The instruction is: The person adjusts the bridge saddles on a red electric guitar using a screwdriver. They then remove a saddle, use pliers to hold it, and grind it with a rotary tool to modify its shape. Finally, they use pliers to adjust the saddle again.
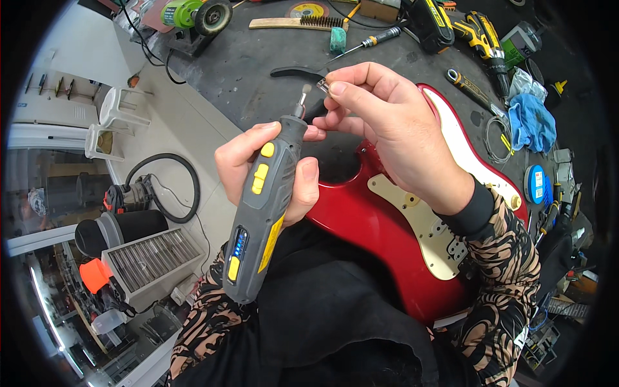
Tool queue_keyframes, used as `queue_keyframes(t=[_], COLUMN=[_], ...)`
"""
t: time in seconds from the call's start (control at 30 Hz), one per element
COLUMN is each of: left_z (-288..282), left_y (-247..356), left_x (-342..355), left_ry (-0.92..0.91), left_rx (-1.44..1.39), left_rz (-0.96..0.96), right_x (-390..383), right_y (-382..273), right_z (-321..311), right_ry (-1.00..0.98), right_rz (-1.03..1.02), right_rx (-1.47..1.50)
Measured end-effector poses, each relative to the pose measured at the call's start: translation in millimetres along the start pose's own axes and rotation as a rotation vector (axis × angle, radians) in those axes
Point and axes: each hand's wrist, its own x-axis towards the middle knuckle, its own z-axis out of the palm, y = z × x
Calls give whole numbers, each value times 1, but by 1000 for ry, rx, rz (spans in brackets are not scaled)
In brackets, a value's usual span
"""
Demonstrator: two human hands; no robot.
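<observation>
A grey and yellow cordless rotary tool [261, 213] is upright in my left hand [242, 161], its fingers wrapped round the body and a small rounded bit at the top. My right hand [400, 135] pinches a small shiny metal piece [324, 85] between thumb and forefinger, just right of the bit; whether they touch I cannot tell. Beneath both hands lies a red electric guitar body [361, 232] with cream pickguards [431, 250] and a gold-coloured knob [514, 202].
The dark bench [238, 58] holds a bench grinder [187, 13], wire brush [316, 22], screwdriver [380, 37], yellow-black drill [480, 45], blue cloth [532, 126] and round blue tin [534, 184]. Leftward on the pale floor stand white stools [116, 109], a vacuum [126, 197] and a metal louvred box [151, 258].
</observation>
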Motion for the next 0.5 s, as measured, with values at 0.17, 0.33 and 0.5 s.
queue_keyframes(t=[0.17, 0.33, 0.5], left_z=[-1, 1, -2], left_y=[1, -6, 3], left_x=[1, 1, 3], left_ry=[-4, 32, -49], left_rx=[-4, -42, 39], left_rz=[-26, 49, -54], right_x=[-1, -4, -5], right_y=[0, -4, -8], right_z=[3, 7, 7], right_ry=[7, 14, 13], right_rz=[-45, -55, -41], right_rx=[-114, -185, -212])
